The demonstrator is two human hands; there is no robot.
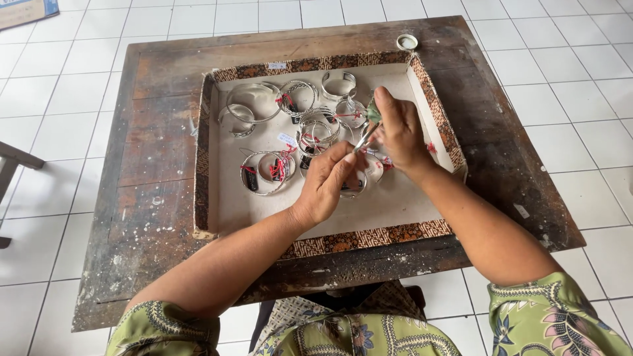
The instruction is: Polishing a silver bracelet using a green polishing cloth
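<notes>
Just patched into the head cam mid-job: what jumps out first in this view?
A shallow tray with a patterned brown border sits on a worn dark wooden table, holding silver bangles with red-tied tags. Over its right half, the left hand and right hand meet around a thin silvery piece. A small round lid lies at the table's far edge.

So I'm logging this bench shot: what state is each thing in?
Tray: open, flat on the table.
Bangles: loose in the tray, red ties on several.
Left hand: fingers pinching a thin metal piece.
Right hand: closed on a small green thing.
Small tin: lying on the table.
</notes>
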